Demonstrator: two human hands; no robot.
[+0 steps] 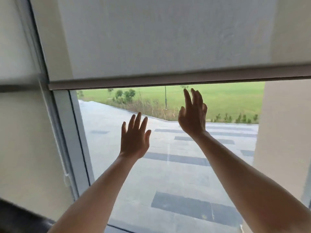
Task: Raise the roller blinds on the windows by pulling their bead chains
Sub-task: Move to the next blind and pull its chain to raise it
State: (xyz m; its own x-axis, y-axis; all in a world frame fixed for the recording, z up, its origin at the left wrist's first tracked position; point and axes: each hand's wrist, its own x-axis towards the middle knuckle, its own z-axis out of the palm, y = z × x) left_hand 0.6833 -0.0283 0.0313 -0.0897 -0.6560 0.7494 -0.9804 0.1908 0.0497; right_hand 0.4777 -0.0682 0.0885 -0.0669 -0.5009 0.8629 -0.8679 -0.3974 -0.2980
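A pale grey roller blind (159,36) covers the upper part of the window, and its bottom bar (168,79) runs across the frame about a third of the way down. Below the bar the glass is bare. My left hand (134,138) is raised in front of the glass with its fingers spread and holds nothing. My right hand (193,115) is higher, fingers apart, with fingertips just under the bottom bar and not touching it. A thin bead chain (64,165) hangs along the left window frame, well left of both hands.
The grey window frame (67,132) stands at the left, with a second blind (16,47) beyond it. A pale wall or column (286,132) borders the window on the right. A dark sill (20,217) lies at the lower left. Outside are paving and grass.
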